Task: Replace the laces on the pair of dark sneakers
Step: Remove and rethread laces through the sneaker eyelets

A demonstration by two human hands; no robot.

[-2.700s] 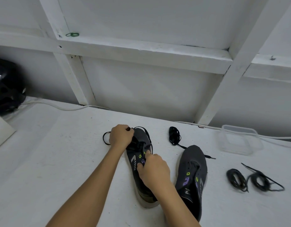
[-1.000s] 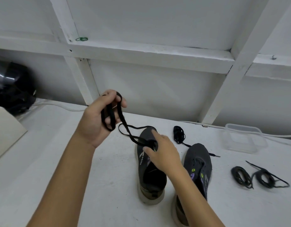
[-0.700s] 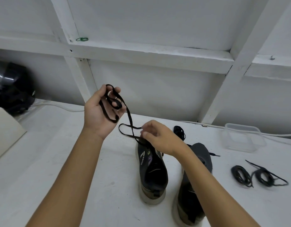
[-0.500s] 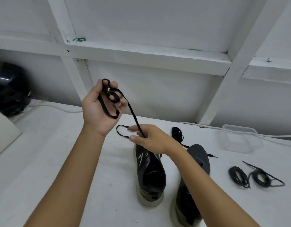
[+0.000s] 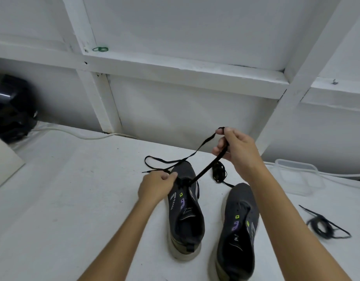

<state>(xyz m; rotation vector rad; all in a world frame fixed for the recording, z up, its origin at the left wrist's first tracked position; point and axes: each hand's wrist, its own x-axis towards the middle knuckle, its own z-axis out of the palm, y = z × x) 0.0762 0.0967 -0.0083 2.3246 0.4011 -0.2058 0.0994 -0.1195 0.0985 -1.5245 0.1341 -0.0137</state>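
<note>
Since half a second ago the lace point(image 5: 207, 141) has passed to the right hand point(image 5: 237, 152), whose fingers point(image 5: 220, 144) pinch it aloft; the left hand point(image 5: 157, 186) has dropped, fingers curled on the left sneaker point(image 5: 185, 211). Beside it stands the right sneaker point(image 5: 239, 230), mid-bench point(image 5: 63, 199), with open room leftward.

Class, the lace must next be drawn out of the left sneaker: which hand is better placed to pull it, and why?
Right. The right hand already pinches the lace raised above the sneaker, while the left hand steadies it.
</note>
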